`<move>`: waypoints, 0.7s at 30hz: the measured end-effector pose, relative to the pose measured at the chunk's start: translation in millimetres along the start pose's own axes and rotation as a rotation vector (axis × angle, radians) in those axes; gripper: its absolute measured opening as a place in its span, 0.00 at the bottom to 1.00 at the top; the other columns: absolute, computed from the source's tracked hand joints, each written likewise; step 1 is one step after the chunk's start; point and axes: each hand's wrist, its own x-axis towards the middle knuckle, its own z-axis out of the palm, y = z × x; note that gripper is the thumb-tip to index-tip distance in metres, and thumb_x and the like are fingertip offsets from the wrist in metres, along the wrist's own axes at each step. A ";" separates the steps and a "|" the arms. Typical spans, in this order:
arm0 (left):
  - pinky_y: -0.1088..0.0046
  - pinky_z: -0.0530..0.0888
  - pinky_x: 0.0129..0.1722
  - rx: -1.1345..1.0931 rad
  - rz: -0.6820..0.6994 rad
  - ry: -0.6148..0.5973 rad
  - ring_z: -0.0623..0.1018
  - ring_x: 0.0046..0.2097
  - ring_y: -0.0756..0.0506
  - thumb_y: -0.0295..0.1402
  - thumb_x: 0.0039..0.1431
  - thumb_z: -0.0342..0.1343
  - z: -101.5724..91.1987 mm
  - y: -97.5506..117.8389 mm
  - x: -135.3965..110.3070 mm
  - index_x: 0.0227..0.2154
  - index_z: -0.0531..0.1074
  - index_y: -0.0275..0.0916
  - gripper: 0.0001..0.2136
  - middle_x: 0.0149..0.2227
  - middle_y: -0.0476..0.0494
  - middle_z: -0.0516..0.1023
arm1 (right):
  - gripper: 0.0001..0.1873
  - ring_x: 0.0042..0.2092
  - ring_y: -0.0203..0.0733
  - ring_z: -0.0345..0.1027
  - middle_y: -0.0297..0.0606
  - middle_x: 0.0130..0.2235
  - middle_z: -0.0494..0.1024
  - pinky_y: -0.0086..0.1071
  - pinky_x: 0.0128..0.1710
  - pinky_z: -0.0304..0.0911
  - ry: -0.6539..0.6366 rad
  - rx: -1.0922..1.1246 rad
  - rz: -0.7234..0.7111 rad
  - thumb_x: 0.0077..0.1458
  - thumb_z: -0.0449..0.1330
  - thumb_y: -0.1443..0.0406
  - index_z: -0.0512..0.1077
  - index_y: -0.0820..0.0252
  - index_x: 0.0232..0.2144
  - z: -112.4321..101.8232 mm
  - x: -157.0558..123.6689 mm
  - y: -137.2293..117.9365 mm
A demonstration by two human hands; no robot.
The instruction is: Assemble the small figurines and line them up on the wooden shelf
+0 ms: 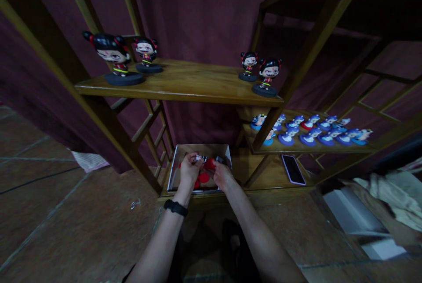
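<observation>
Both my hands reach down into an open cardboard box on the lowest wooden shelf. My left hand, with a black band on its wrist, is closed round a small figurine at the fingertips. My right hand pinches a red piece right beside it. More red pieces lie in the box under my hands.
Dark-haired figurines on round bases stand on the upper shelf, two at the left and two at the right. Several blue figurines fill a lower right shelf. A phone lies below them. Tiled floor stretches left.
</observation>
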 end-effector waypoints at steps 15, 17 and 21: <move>0.74 0.69 0.32 0.025 -0.046 -0.026 0.72 0.28 0.51 0.33 0.33 0.63 -0.2 -1.8 -1.3 0.29 0.69 0.35 0.16 0.26 0.49 0.73 | 0.08 0.33 0.38 0.71 0.40 0.29 0.77 0.35 0.37 0.69 -0.066 0.128 -0.015 0.56 0.51 0.66 0.69 0.64 0.30 5.1 -7.1 1.2; 0.75 0.69 0.31 0.017 -0.035 -0.025 0.72 0.27 0.52 0.32 0.32 0.64 0.6 -2.5 -1.0 0.29 0.69 0.35 0.17 0.25 0.49 0.73 | 0.08 0.32 0.38 0.71 0.39 0.28 0.77 0.35 0.37 0.69 -0.077 0.127 -0.025 0.55 0.52 0.66 0.69 0.64 0.30 5.4 -7.0 2.1; 0.75 0.68 0.30 0.004 0.024 -0.011 0.72 0.27 0.52 0.31 0.31 0.64 3.1 -4.8 -0.4 0.28 0.68 0.35 0.17 0.24 0.50 0.73 | 0.07 0.30 0.37 0.71 0.38 0.26 0.76 0.35 0.37 0.69 -0.076 0.137 -0.053 0.55 0.53 0.66 0.69 0.64 0.29 6.9 -7.0 2.6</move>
